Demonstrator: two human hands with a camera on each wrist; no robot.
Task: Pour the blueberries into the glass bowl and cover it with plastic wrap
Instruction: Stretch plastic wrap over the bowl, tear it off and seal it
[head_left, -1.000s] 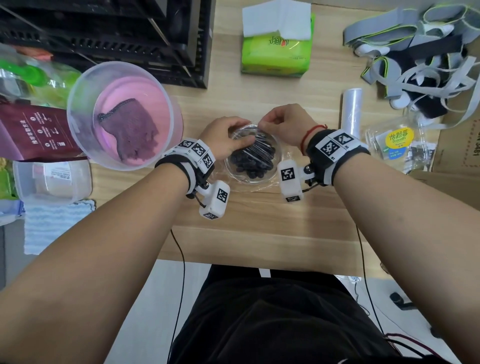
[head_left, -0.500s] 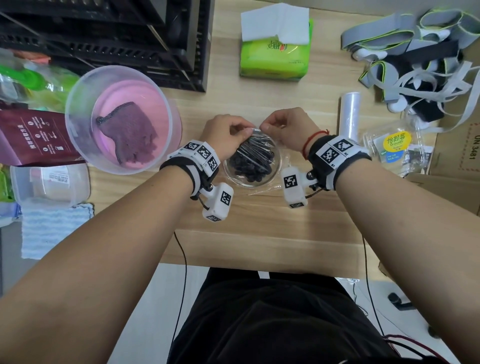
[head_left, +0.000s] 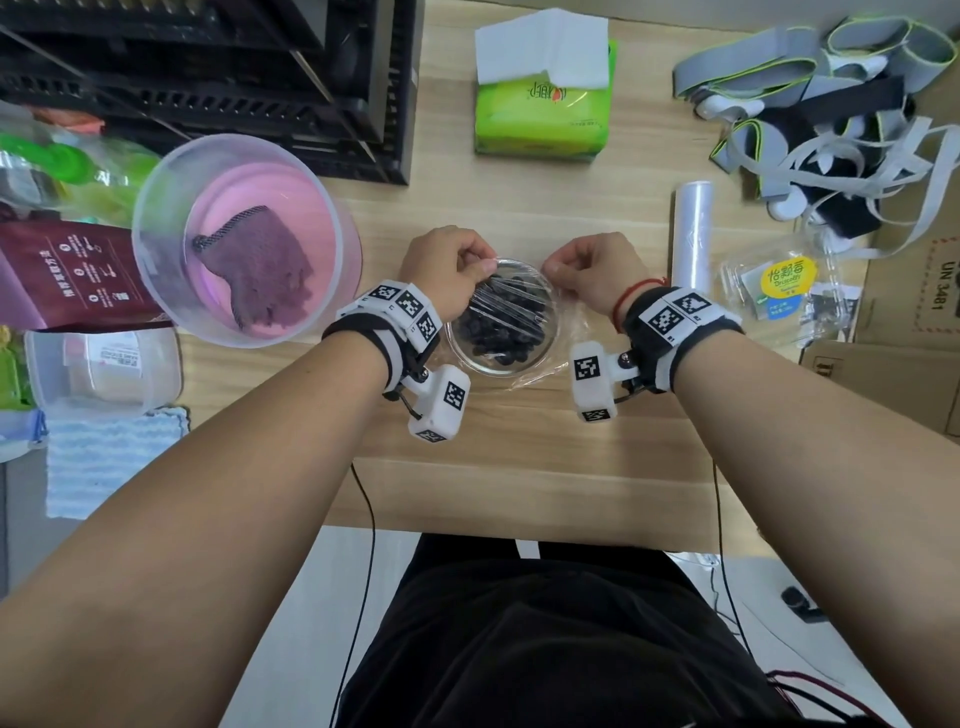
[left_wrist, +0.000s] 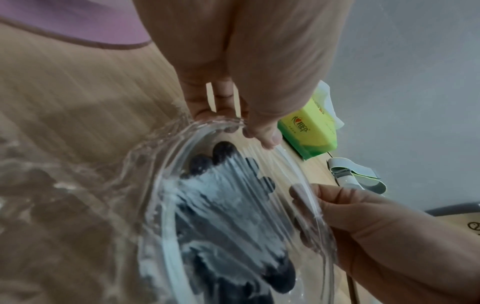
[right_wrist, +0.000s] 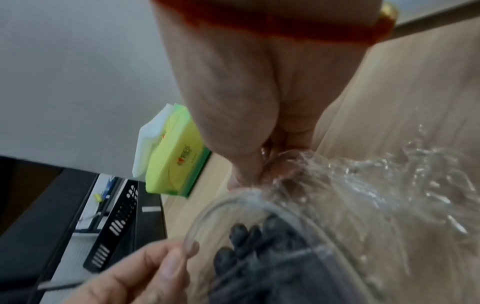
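Both hands (head_left: 522, 270) apparently pinch wrap (head_left: 506, 306).

"un 3481" on the cardboard box (head_left: 930, 291); "driscoll's" on the clear clamshell (head_left: 784, 291)

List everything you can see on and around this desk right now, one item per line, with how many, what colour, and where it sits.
glass bowl: one, clear, desk centre
blueberries: many, dark, in the bowl
plastic wrap: one sheet, clear, wrinkled over the bowl
wrap roll: one, clear, right of the bowl
blueberry box: one, clear, yellow label, far right
tissue pack: one, green, behind the bowl
tub: one, pink inside, holds a purple cloth, left
crate: one, black, back left
straps: pile, grey and black, back right
left hand: pinches wrap at the rim
right hand: pinches wrap at the rim
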